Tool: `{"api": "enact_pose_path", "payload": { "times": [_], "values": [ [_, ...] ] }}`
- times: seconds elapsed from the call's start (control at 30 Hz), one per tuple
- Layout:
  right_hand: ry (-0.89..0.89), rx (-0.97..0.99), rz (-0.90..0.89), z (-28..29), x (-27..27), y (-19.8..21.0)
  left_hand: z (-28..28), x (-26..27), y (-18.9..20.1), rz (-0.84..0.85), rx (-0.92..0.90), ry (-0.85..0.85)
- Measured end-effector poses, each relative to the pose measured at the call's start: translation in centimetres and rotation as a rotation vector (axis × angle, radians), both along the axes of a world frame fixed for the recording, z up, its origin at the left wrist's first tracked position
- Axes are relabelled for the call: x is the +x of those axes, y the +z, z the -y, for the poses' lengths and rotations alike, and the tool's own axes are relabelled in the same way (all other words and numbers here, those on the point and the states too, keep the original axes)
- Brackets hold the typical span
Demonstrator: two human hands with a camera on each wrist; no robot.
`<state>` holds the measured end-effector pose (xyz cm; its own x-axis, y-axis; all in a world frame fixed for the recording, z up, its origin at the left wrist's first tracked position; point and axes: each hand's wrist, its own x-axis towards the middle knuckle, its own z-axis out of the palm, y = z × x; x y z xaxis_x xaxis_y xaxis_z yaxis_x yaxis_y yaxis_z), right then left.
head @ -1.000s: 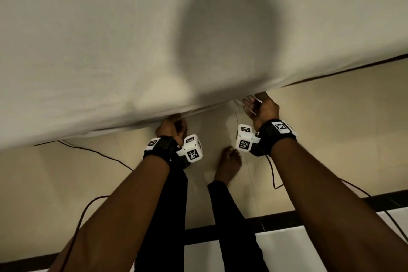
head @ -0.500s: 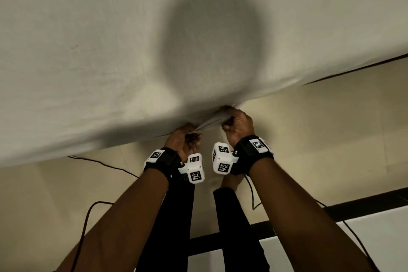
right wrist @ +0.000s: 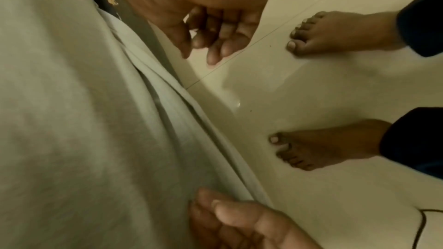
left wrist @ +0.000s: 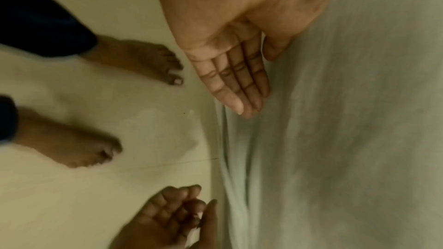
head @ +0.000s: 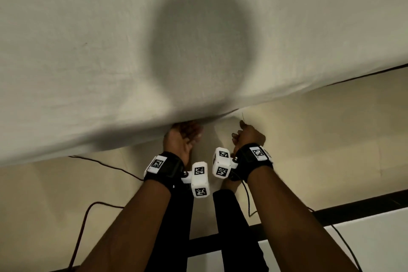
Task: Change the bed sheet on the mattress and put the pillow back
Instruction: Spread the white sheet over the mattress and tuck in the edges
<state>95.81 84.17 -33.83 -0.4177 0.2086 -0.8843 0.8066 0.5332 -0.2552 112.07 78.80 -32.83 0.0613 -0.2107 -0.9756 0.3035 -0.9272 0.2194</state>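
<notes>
An off-white sheet (head: 110,51) covers the mattress and fills the upper head view. Its lower edge hangs in folds (left wrist: 230,158) down the mattress side. My left hand (head: 186,133) is at that edge with its fingers (left wrist: 235,82) straight and flat against the cloth. My right hand (head: 245,137) hangs a little to the right, off the sheet. Its fingers (right wrist: 215,35) are loosely curled and hold nothing. The wrist views show each hand from the other side: the right hand (left wrist: 172,215) low down, the left hand (right wrist: 230,219) touching the sheet (right wrist: 59,101). No pillow is in view.
My bare feet (left wrist: 143,60) (left wrist: 72,149) stand on pale floor tiles (head: 331,139) close to the mattress. A thin cable (head: 99,205) loops over the floor at the left. A dark band (head: 331,207) crosses the floor behind me.
Both hands were bunched together at the sheet's lower edge. The right hand has since let go and drawn back to the right, and the left hand now lies flat on the cloth.
</notes>
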Motion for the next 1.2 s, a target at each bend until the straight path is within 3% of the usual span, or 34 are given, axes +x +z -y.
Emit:
{"api": "enact_pose_path", "payload": {
  "times": [0.1,0.17,0.33,0.47,0.57,0.67,0.93,1.2],
  "values": [
    [-0.055,-0.329,0.099,0.6,0.0,0.9,1.1,1.1,0.3,-0.045,-0.043,0.338],
    [-0.148,-0.471,0.140,1.3,-0.5,1.4,1.4,1.0,0.5,-0.037,-0.059,0.450],
    [-0.356,-0.536,0.201,1.2,-1.5,0.9,1.5,-1.2,0.9,-0.068,-0.075,0.622],
    [-0.411,-0.668,0.308,1.0,-1.3,0.9,1.0,-0.9,0.5,-0.245,-0.035,0.754],
    [-0.421,-0.733,0.346,1.4,-0.6,1.0,0.5,-0.6,0.4,-0.342,-0.066,0.766],
    [-0.507,-0.736,0.341,1.5,-0.4,0.5,-0.5,-0.4,-0.1,-0.380,-0.084,0.728],
    [-0.523,-0.770,0.273,4.3,1.0,0.5,0.4,1.9,-0.6,-0.438,-0.075,0.639],
    [-0.552,-0.761,0.216,5.4,-0.3,-1.4,0.6,2.0,-1.9,-0.516,-0.159,0.726]
  ]
}}
